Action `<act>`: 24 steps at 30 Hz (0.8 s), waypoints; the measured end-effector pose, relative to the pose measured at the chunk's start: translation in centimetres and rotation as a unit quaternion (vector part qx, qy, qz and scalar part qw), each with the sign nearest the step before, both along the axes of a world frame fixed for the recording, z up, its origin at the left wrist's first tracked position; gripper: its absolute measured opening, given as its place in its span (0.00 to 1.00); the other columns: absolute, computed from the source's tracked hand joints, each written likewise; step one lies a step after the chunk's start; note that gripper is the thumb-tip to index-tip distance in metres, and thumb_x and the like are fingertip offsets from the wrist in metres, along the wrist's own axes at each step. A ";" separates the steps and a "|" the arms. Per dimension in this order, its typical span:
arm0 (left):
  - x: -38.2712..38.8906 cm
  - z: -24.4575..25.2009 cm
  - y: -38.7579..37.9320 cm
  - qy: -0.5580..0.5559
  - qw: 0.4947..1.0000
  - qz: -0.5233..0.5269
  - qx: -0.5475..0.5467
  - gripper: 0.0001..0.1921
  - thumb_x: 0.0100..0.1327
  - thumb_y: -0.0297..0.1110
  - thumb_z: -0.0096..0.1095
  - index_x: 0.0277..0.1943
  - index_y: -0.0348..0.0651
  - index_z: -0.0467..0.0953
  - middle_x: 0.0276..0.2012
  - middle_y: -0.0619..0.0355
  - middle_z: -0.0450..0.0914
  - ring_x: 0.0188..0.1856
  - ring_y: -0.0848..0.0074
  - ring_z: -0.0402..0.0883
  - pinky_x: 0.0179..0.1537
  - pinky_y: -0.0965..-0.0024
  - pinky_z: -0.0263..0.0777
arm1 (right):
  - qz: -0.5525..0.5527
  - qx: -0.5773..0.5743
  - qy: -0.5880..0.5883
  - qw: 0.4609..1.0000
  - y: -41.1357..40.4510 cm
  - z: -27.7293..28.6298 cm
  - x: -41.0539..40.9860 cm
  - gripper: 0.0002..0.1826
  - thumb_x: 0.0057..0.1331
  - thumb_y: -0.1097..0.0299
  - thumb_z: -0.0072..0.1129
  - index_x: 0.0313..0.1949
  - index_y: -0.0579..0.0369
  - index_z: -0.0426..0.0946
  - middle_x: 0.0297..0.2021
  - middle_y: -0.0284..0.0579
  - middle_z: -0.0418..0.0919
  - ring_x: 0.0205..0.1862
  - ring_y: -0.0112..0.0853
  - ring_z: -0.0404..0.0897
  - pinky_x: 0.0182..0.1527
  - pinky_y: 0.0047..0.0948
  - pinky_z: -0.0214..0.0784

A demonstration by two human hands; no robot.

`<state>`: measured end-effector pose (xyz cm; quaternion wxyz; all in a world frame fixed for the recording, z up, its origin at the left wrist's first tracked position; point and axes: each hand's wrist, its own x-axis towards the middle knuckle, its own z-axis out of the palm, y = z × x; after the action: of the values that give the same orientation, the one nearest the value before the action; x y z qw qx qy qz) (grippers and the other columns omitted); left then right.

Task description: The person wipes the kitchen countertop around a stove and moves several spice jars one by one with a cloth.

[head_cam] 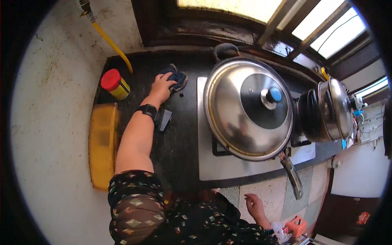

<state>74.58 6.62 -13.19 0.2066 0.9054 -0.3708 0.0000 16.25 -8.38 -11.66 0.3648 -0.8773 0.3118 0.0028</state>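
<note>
My left hand (162, 86) rests on a crumpled dark blue cloth (178, 80) on the black countertop (180, 147), its fingers spread over the cloth. A dark watch is on that wrist. Beside the forearm lies a small grey and black object (165, 120) that I cannot name. Low at the lower right, past the counter's front edge, my right hand (254, 205) hangs with slightly bent fingers and nothing visible in it. On the steel gas stove (211, 171) stands a wide pan under a domed steel and glass lid (223, 107) with a blue-topped knob.
A yellow jar with a red lid (111, 80) and a yellow-orange box (102, 147) stand by the left wall. A yellow hose (113, 46) reaches the counter. The pan's handle (292, 177) juts over the front edge. Stacked pots (324, 113) stand at right; a pink stool (296, 226) is below.
</note>
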 end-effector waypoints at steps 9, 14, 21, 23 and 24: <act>-17.5 3.8 7.2 0.037 0.998 -0.044 0.038 0.19 0.45 0.20 0.59 0.43 0.47 0.81 0.58 0.50 0.67 0.57 0.53 0.63 0.59 0.60 0.62 | 0.010 0.041 -0.032 0.999 -2.1 -0.4 -2.3 0.09 0.60 0.77 0.52 0.40 0.58 0.77 0.37 0.53 0.78 0.39 0.47 0.78 0.39 0.35 0.72; -28.5 3.5 7.7 0.087 0.995 0.037 -0.011 0.20 0.45 0.22 0.55 0.44 0.47 0.81 0.56 0.50 0.68 0.57 0.53 0.63 0.58 0.61 0.63 | 0.046 0.019 -0.068 0.996 -4.0 -0.8 -7.2 0.09 0.60 0.78 0.52 0.40 0.59 0.77 0.37 0.52 0.78 0.38 0.45 0.79 0.39 0.35 0.72; -37.4 3.9 2.0 0.232 0.909 0.183 -0.293 0.21 0.48 0.24 0.49 0.47 0.43 0.79 0.55 0.48 0.69 0.57 0.61 0.69 0.58 0.66 0.62 | -0.004 0.071 -0.100 0.992 -8.2 -0.7 -14.9 0.08 0.62 0.75 0.52 0.41 0.58 0.77 0.36 0.51 0.77 0.37 0.42 0.78 0.36 0.32 0.71; -39.5 4.3 -1.0 0.210 0.916 0.150 -0.308 0.22 0.48 0.23 0.49 0.47 0.43 0.79 0.55 0.47 0.68 0.57 0.60 0.68 0.59 0.66 0.61 | -0.019 0.088 -0.124 0.988 -10.1 -1.0 -16.8 0.09 0.62 0.75 0.53 0.42 0.57 0.77 0.37 0.48 0.77 0.36 0.38 0.79 0.36 0.29 0.72; -40.9 4.5 -2.5 0.200 0.918 0.137 -0.314 0.22 0.48 0.23 0.49 0.47 0.44 0.79 0.56 0.47 0.68 0.57 0.60 0.68 0.59 0.66 0.61 | -0.017 0.090 -0.131 0.987 -10.6 -0.7 -17.1 0.10 0.62 0.75 0.53 0.43 0.57 0.77 0.37 0.48 0.77 0.36 0.37 0.79 0.36 0.28 0.72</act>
<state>33.68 4.10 -8.64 0.5482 0.8170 -0.1750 -0.0360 -0.83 -18.95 -12.33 0.4800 -0.8283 0.2747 -0.0901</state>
